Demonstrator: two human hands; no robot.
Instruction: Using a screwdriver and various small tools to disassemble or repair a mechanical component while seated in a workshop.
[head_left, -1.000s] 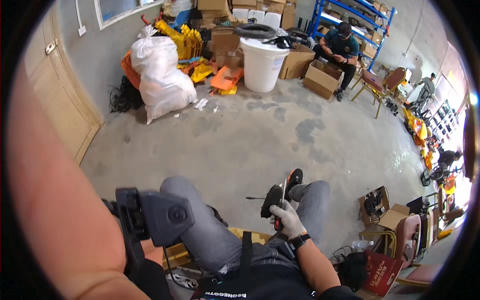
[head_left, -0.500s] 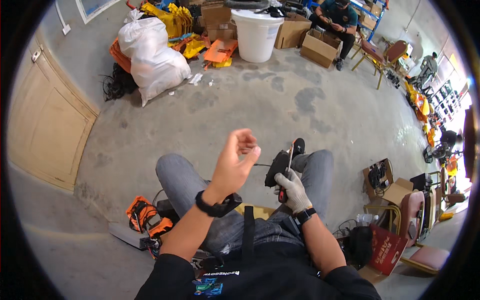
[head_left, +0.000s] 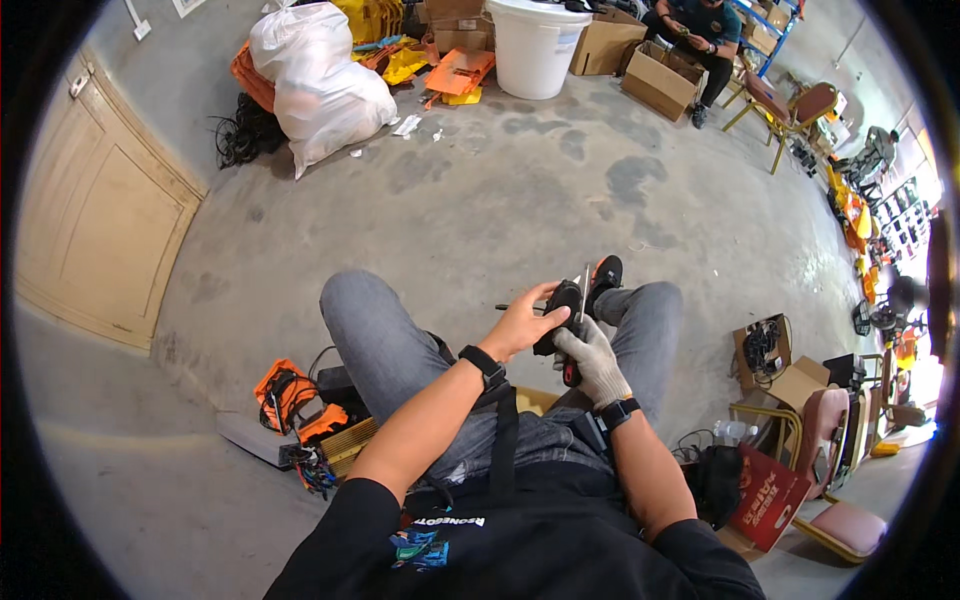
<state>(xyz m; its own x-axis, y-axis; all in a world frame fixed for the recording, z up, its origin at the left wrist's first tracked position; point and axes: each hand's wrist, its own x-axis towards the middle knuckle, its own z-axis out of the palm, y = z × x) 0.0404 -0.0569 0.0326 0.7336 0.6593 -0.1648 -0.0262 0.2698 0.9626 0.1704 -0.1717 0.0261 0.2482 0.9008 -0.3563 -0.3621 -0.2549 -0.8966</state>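
Person sits w/ knees up, centre of frame, both hands meeting over the lap. Left hand (head_left: pixel 520 325) is bare, w/ a black watch at the wrist; its fingers (head_left: pixel 545 293) reach onto the top of a small black device (head_left: pixel 562 312) and touch it, loosely curled, not a full wrap. Right hand (head_left: pixel 592 362) wears a light grey glove (head_left: pixel 600 372) and grips the device from below, fingers closed round its lower part. A thin metal rod (head_left: pixel 584 283) stands up from the device, approx. upright; can't tell if it's a tool or part of the device. The device is just left of the person's black shoe w/ orange trim (head_left: pixel 604 272), above the grey-jeaned legs.

Lower left of frame: orange-and-black gear (head_left: pixel 285 395) on the concrete floor (head_left: pixel 480 190) beside the left thigh. Upper left: big white sack (head_left: pixel 325 95). Top centre: white bucket (head_left: pixel 535 45) and cardboard boxes (head_left: pixel 665 85), w/ another person (head_left: pixel 705 25) sitting by them. Right edge: chairs (head_left: pixel 790 110), and lower right a red bag (head_left: pixel 770 490).
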